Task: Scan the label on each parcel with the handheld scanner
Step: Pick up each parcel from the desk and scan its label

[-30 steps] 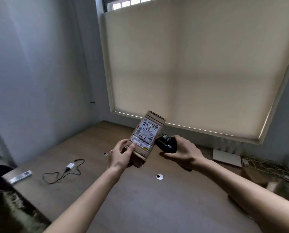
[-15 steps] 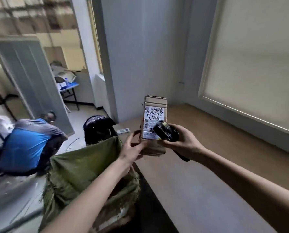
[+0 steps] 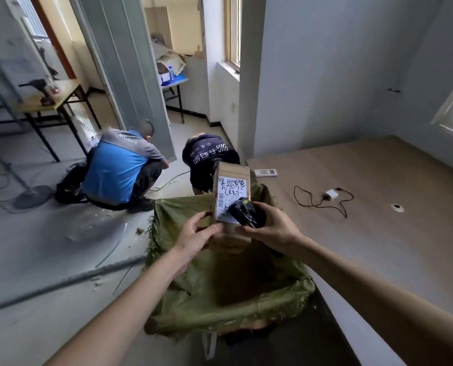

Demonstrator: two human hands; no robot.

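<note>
A small brown cardboard parcel [image 3: 232, 178] stands upright in the air above an open green woven sack [image 3: 228, 310]. Its white label [image 3: 230, 196] with black handwriting faces me. My left hand [image 3: 197, 235] grips the parcel's lower left side. My right hand [image 3: 269, 229] holds a black handheld scanner [image 3: 245, 215], whose head sits right in front of the label's lower right corner and covers part of it.
The sack stands on the floor against a wooden platform [image 3: 378, 220] that carries a white remote [image 3: 265, 172], a black cable with a white charger [image 3: 330, 194] and a small round cap [image 3: 397, 207]. Two people [image 3: 120, 170] crouch on the floor beyond the sack.
My view has swung left from the window blind to the sack and the doorway. Both hands carried the parcel and scanner from above the platform to above the sack, and the parcel turned upright.
</note>
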